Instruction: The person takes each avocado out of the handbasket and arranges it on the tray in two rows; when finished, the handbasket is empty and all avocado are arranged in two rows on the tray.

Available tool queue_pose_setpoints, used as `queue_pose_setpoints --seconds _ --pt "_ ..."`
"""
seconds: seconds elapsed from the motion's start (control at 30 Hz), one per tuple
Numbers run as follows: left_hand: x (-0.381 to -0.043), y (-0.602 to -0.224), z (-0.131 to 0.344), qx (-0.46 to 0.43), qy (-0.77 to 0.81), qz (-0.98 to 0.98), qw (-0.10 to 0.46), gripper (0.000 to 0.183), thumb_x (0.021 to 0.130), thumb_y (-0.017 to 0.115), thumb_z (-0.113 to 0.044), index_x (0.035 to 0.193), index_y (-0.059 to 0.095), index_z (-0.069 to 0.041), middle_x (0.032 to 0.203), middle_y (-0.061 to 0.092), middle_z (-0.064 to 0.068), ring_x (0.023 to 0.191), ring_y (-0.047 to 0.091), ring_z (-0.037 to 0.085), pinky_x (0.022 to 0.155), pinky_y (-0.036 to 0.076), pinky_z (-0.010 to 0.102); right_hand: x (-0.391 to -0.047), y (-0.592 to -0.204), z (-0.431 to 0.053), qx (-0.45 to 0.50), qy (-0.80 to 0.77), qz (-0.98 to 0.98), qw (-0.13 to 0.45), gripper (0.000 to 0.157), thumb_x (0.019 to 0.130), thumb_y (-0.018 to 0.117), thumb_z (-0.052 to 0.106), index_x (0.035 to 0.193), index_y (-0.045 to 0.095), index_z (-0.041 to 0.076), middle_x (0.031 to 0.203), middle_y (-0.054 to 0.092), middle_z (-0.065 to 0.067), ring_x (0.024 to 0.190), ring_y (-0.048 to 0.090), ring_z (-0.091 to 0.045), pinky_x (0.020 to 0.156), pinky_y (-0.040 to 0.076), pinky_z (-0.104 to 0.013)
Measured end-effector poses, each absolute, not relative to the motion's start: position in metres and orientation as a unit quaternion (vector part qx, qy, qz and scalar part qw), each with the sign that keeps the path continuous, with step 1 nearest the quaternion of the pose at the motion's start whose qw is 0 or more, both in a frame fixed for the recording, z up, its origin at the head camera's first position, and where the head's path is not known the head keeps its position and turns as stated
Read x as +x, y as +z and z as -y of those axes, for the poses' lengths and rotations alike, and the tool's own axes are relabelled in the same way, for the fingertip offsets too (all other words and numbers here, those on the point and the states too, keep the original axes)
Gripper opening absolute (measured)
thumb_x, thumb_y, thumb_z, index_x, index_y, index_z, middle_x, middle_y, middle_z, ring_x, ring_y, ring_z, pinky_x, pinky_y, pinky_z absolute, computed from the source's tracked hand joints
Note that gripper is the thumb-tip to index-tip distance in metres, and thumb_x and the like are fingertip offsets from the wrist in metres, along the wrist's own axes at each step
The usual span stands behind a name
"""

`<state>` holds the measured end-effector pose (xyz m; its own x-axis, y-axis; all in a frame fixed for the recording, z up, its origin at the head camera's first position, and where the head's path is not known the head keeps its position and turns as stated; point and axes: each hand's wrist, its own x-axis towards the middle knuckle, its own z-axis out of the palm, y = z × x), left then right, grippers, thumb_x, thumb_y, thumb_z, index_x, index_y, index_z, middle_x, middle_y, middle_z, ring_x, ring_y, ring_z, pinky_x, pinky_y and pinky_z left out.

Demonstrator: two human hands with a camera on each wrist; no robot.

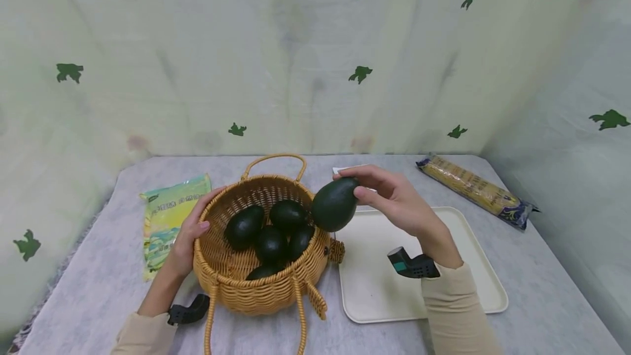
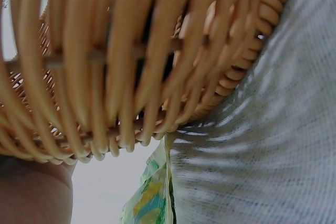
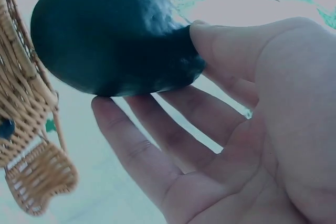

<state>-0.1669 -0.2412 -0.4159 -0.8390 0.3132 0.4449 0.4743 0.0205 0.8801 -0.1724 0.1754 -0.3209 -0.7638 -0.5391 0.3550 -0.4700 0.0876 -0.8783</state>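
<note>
A brown wicker basket (image 1: 256, 295) stands left of the middle, with several dark green avocados (image 1: 245, 227) lying inside it. At its left side my left hand (image 1: 189, 234) holds the rim, thumb at the edge and fingers along the outside. The woven wall (image 2: 121, 66) fills much of the left wrist view, where most of that hand is hidden. My right hand (image 1: 394, 201) pinches another avocado (image 1: 335, 204) by its narrower end, thumb on one side and fingertips on the other. That avocado (image 3: 115, 35) is held up at the basket's right rim.
A white tray (image 1: 379, 295) lies right of the basket, under the right forearm. Behind it, a long packet of noodles (image 1: 473, 188) lies at the back right. A green and yellow packet (image 1: 167, 207) lies left of the basket. Two long basket handles (image 1: 302, 316) reach toward the front.
</note>
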Motion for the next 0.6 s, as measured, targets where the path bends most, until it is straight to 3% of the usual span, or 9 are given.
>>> queue_pose_setpoints --seconds 0.33,0.6 --pt "-0.168 -0.418 0.243 -0.272 -0.636 0.72 0.062 0.062 0.099 0.03 -0.016 0.16 0.031 -0.003 0.155 0.042 0.006 0.139 0.044 0.018 0.109 0.038 0.021 -0.181 -0.329 -0.192 -0.306 -0.555 -0.771 0.054 0.038 0.105 0.06 0.016 0.142 0.06 0.009 0.143 0.061 -0.009 0.116 0.069 -0.021 0.091 0.059 -0.039" --pt "-0.169 -0.418 0.243 -0.264 -0.637 0.722 0.065 0.062 0.099 0.031 -0.017 0.16 0.032 -0.003 0.155 0.041 0.008 0.138 0.045 0.018 0.108 0.039 0.021 -0.193 -0.341 -0.201 -0.266 -0.534 -0.798 0.087 0.035 0.103 0.063 0.021 0.138 0.064 0.015 0.142 0.06 -0.011 0.118 0.068 -0.027 0.093 0.058 -0.043"
